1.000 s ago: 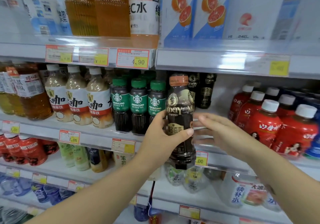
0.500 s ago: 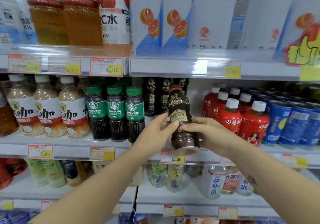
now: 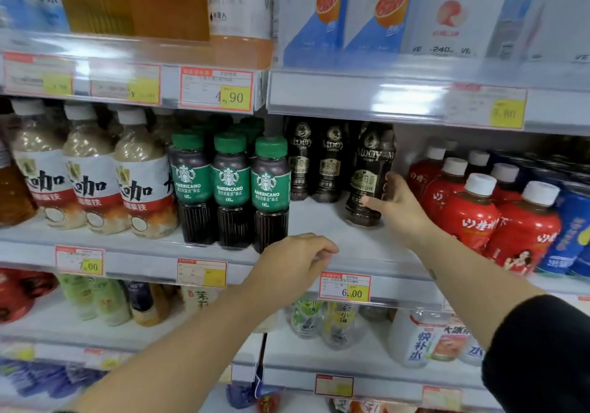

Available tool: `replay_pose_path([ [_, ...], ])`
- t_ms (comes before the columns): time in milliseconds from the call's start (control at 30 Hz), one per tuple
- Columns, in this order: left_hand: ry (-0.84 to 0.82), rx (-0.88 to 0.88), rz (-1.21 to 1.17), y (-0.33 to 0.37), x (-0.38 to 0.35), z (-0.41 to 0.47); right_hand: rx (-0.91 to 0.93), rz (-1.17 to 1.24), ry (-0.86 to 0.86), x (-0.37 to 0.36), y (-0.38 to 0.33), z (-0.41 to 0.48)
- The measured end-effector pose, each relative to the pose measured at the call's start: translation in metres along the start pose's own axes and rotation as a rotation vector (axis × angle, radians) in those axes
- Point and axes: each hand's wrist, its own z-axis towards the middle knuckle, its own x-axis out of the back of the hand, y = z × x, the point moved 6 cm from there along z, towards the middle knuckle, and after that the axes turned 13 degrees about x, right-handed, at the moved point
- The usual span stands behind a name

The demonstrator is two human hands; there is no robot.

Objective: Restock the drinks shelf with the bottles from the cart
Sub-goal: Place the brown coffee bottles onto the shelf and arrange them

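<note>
A dark coffee bottle [image 3: 370,173] with a gold label stands on the middle shelf [image 3: 335,237], to the right of two matching dark bottles [image 3: 314,163] at the back. My right hand [image 3: 394,208] grips its lower right side, thumb in front and fingers behind. My left hand [image 3: 293,262] hovers at the shelf's front edge with loosely curled fingers, holding nothing. The cart is not in view.
Green-capped Americano bottles [image 3: 230,186] stand left of the gap, latte bottles [image 3: 92,170] further left. Red white-capped bottles [image 3: 472,211] crowd the right side, close to my right wrist. A 6.00 price tag [image 3: 346,288] hangs on the shelf rail. Bare shelf lies in front of the dark bottles.
The bottle went from both hands in front of the shelf back onto the shelf beside the matching ones. My left hand let go and dropped to the shelf edge.
</note>
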Motion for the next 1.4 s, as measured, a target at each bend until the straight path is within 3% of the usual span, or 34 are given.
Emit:
replay_pose_path([
  [200, 0.096, -0.091, 0.009, -0.002, -0.003, -0.002, 0.036, -0.159, -0.060, 0.004, 0.017, 0.016],
  [367, 0.121, -0.118, -0.020, -0.004, -0.003, -0.002, 0.039, -0.576, 0.019, -0.001, 0.018, 0.020],
  [600, 0.141, -0.133, -0.027, -0.003, -0.002, -0.004, 0.047, -0.700, 0.009, -0.009, 0.024, 0.044],
  [1067, 0.155, -0.142, 0.022, -0.003, -0.004, -0.004, 0.049, -0.693, -0.012, -0.013, 0.034, 0.047],
  [1233, 0.191, -0.155, 0.035, -0.001, -0.007, -0.007, 0.246, -0.603, -0.087, -0.014, -0.028, -0.031],
  [1400, 0.435, -0.119, -0.011, -0.005, -0.013, -0.056, 0.457, -0.494, -0.195, -0.011, -0.056, -0.156],
])
